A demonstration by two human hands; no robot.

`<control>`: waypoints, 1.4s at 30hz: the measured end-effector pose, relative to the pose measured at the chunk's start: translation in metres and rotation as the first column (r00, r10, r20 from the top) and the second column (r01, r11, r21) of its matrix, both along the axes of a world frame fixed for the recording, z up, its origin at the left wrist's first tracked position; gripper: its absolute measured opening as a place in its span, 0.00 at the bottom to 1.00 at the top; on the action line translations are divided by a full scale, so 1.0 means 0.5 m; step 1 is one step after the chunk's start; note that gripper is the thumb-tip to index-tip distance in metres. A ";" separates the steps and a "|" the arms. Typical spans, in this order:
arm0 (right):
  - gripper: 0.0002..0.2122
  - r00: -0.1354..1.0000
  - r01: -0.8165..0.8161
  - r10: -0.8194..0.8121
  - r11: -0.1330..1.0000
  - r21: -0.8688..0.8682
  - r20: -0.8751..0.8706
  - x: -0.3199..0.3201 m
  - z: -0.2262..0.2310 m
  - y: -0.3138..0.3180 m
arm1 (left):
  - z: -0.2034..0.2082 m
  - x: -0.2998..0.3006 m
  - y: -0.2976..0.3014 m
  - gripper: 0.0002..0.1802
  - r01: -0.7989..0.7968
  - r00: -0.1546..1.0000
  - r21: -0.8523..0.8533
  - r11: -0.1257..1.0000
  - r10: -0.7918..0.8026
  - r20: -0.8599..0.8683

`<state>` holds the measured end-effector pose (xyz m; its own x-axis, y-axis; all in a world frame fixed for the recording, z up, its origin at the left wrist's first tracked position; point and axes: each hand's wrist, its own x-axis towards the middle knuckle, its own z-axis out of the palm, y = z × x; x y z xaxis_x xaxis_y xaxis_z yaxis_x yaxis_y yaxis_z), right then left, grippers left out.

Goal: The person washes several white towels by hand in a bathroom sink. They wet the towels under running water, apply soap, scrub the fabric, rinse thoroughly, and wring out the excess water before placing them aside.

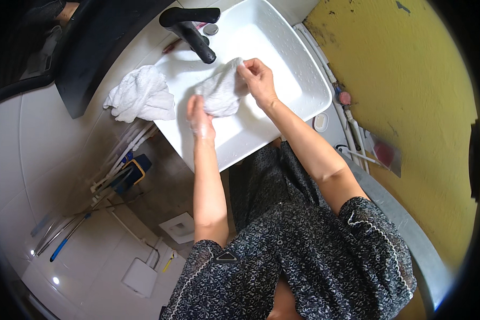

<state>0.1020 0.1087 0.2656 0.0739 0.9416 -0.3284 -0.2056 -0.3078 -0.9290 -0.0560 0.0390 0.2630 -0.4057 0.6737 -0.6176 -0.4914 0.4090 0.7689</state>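
Note:
A white cloth (222, 92), looking like a small towel, is stretched between my two hands over the white sink (282, 37). My right hand (258, 80) pinches its upper right corner between thumb and fingers. At the cloth's lower left, my left hand (199, 118) is closed on the edge, somewhat blurred, with a wet or soapy sheen at the wrist. Above the cloth the black faucet (189, 34) reaches over the basin; no stream of water shows from it. A second white towel (140, 96) lies bunched on the sink's left rim.
A round metal drain cap (210, 29) sits behind the faucet. White pipes (325, 64) run along the yellow wall at right, beside a small soap dish (321, 122). At lower left are a dark blue bin (132, 175) and a blue-handled stick (64, 245).

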 end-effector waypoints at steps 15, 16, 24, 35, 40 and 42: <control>0.07 0.961 -0.091 0.096 0.995 0.032 -0.259 0.074 0.077 0.085 | -0.052 0.044 0.075 0.34 0.382 0.916 0.141 0.913 -0.394 0.071; 0.08 0.996 -0.093 0.093 0.993 0.065 0.011 0.082 0.053 0.076 | -0.013 0.066 0.073 0.37 0.259 0.948 0.053 0.964 -0.264 0.177; 0.11 0.551 -0.605 0.236 0.774 0.188 0.800 -0.049 0.030 -0.042 | -0.013 0.152 0.078 0.30 -0.025 0.894 0.121 0.992 -0.032 0.447; 0.15 0.498 -0.489 0.442 0.854 -0.180 0.746 -0.065 0.007 0.062 | -0.060 0.146 0.093 0.26 0.071 0.897 0.100 0.992 -0.107 0.429; 0.15 0.702 -0.357 0.297 0.933 -0.041 0.648 -0.108 0.048 -0.038 | -0.109 0.080 0.095 0.27 0.111 0.788 0.232 0.966 -0.228 0.572; 0.14 0.661 -0.368 0.232 0.929 0.039 0.714 -0.089 0.019 -0.025 | -0.079 0.087 0.089 0.28 0.109 0.801 0.184 0.977 -0.196 0.566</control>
<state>0.0576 0.0962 0.2751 -0.0829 0.9867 -0.1401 0.5850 -0.0657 -0.8084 -0.0125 0.0834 0.2233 0.1127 0.7906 -0.6019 -0.8018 0.4302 0.4148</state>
